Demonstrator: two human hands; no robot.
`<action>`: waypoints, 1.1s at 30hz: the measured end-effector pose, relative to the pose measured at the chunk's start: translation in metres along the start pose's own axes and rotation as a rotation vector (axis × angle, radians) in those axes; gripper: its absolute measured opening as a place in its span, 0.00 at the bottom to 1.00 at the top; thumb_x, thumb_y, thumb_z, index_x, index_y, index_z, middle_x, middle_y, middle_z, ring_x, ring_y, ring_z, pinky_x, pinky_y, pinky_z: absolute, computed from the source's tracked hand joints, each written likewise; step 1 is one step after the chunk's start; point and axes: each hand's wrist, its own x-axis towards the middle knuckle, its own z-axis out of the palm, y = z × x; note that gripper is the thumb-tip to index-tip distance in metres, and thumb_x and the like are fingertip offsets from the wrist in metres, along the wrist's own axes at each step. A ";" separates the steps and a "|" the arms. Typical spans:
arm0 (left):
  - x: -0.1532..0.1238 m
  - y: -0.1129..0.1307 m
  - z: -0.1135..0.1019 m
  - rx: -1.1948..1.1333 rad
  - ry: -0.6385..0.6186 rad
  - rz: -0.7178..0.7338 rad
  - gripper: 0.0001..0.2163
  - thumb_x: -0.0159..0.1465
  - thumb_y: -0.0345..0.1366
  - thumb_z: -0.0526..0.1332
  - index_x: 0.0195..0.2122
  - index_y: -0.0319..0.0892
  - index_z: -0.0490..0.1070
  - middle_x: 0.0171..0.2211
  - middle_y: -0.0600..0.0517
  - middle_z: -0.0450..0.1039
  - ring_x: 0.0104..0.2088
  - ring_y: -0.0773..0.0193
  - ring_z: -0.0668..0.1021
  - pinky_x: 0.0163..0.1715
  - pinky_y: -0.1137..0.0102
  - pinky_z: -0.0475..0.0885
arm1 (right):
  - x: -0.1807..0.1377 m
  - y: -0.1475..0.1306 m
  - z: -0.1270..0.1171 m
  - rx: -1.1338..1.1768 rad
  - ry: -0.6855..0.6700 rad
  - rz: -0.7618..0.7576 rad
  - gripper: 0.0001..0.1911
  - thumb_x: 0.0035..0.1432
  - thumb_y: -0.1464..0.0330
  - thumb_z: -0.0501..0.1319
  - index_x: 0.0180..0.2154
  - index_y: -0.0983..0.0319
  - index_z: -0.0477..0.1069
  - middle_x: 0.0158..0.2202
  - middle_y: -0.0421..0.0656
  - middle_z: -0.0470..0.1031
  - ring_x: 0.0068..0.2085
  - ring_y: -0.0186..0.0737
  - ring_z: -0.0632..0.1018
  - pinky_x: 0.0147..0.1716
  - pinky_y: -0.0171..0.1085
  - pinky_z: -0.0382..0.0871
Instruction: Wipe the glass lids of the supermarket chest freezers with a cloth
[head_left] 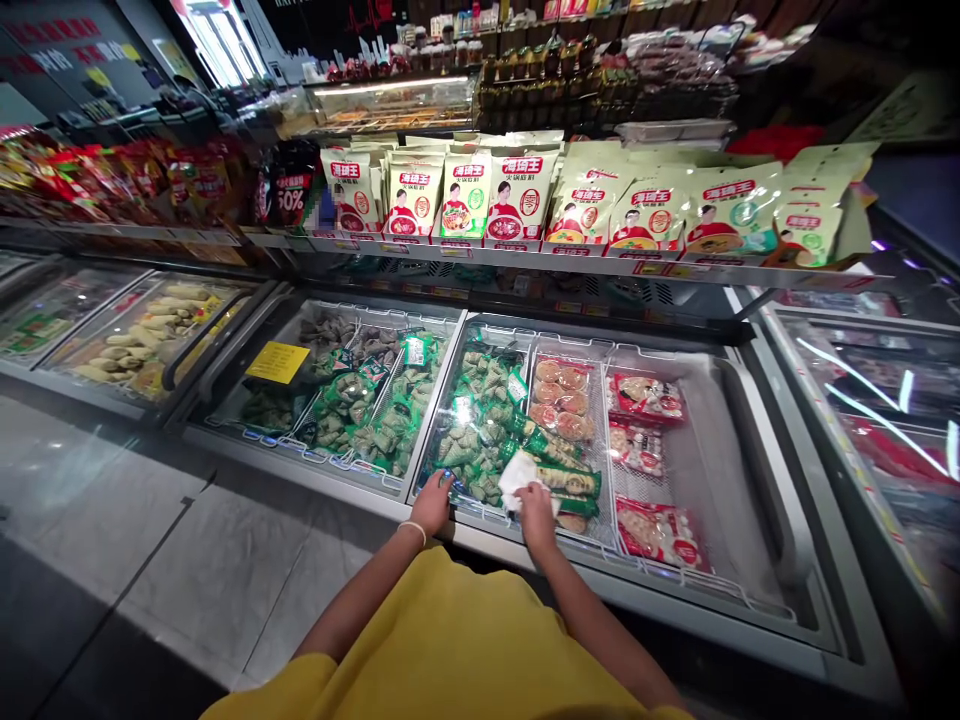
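My right hand (537,512) is closed on a crumpled white cloth (519,474), over the front part of a chest freezer with a glass top. Under and beside the cloth lie long green-wrapped packs (566,482). To the left, my left hand (431,504) is at the freezer's front edge (487,540). Its fingers are curled at a small dark-blue thing that I cannot make out. Green net bags of wrapped dumplings (480,440) lie in the basket just beyond this hand. Whether the cloth touches the glass is hard to tell.
Round patties in clear packs (562,395) and red-and-white packs (645,395) lie in baskets to the right. A curved grey handle (795,500) borders the freezer's right end. Above runs a shelf (465,252) of cream seasoning pouches (521,200). A yellow card (277,362) is on the left glass.
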 end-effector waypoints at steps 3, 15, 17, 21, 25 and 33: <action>0.013 -0.004 -0.013 -0.004 0.007 0.021 0.29 0.60 0.27 0.54 0.64 0.41 0.61 0.69 0.46 0.54 0.69 0.57 0.55 0.67 0.64 0.51 | 0.006 -0.046 0.016 0.032 -0.133 -0.251 0.18 0.58 0.78 0.53 0.43 0.58 0.77 0.54 0.48 0.70 0.54 0.49 0.67 0.53 0.42 0.62; 0.058 -0.028 -0.051 -0.072 0.088 -0.005 0.28 0.61 0.27 0.54 0.64 0.43 0.62 0.69 0.48 0.52 0.69 0.58 0.54 0.68 0.64 0.49 | 0.119 0.012 -0.026 -0.091 0.136 0.225 0.25 0.61 0.75 0.51 0.57 0.56 0.70 0.48 0.51 0.69 0.46 0.51 0.71 0.44 0.44 0.64; 0.064 -0.031 -0.055 -0.086 0.093 -0.023 0.28 0.61 0.27 0.54 0.64 0.44 0.62 0.69 0.48 0.53 0.69 0.57 0.54 0.68 0.63 0.50 | 0.127 -0.004 -0.013 -0.069 0.134 0.202 0.26 0.60 0.76 0.50 0.58 0.57 0.69 0.47 0.52 0.69 0.46 0.52 0.71 0.45 0.44 0.64; 0.083 -0.029 -0.064 -0.076 0.102 -0.035 0.28 0.61 0.27 0.53 0.64 0.44 0.61 0.69 0.46 0.53 0.69 0.57 0.55 0.68 0.63 0.49 | 0.135 -0.052 0.010 0.008 -0.115 -0.147 0.23 0.59 0.77 0.51 0.53 0.57 0.72 0.46 0.47 0.70 0.47 0.47 0.70 0.49 0.40 0.64; 0.110 -0.026 -0.076 -0.078 0.107 -0.024 0.28 0.62 0.27 0.53 0.65 0.43 0.60 0.69 0.46 0.53 0.69 0.58 0.54 0.68 0.65 0.49 | 0.172 -0.066 0.001 0.009 -0.317 -0.384 0.15 0.58 0.75 0.57 0.44 0.55 0.74 0.46 0.42 0.71 0.48 0.43 0.70 0.46 0.36 0.63; 0.159 -0.030 -0.100 -0.069 0.131 -0.017 0.27 0.62 0.26 0.52 0.65 0.39 0.60 0.69 0.43 0.52 0.69 0.56 0.54 0.68 0.65 0.50 | 0.298 -0.029 -0.043 -0.045 -0.103 0.104 0.16 0.61 0.70 0.54 0.49 0.58 0.74 0.46 0.46 0.71 0.43 0.44 0.74 0.40 0.38 0.65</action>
